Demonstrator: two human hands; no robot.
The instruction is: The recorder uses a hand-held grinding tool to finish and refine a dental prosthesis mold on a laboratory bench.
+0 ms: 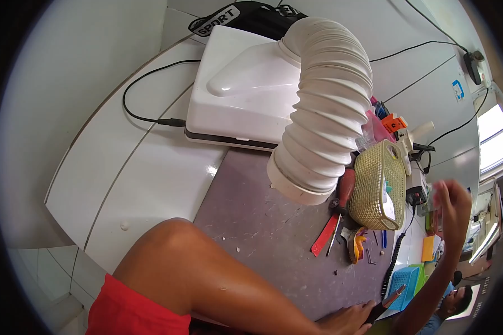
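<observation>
The work looks to be at a stage where a tool is in use or at the ready, but how much is done and how much is left cannot be judged, since nothing in view reads as a finished piece. The left hand [346,320], low at the picture's edge, has its fingers closed around a slim black-handled tool with a copper-coloured front end [381,309], which points up and to the right, near a blue plastic lattice basket [405,286]. The right hand [454,209] is raised at the right with its fingers bent; blur hides how far they open and whether they hold anything. Tools lie loose on the scuffed grey mat [251,204] rather than stowed: a red-handled tool [346,187], a flat red strip [322,239] and, beside them, a small orange-and-yellow object [355,245] of unclear kind. Just behind them, a pale yellow-green woven plastic basket [368,181] holds a few items. The glossy white plastic box [246,84] stands at the back of the white tiled counter [142,173], its thick ribbed white hose [327,120] already attached and arching down so that its mouth hangs over the mat; whether it is running cannot be told.
</observation>
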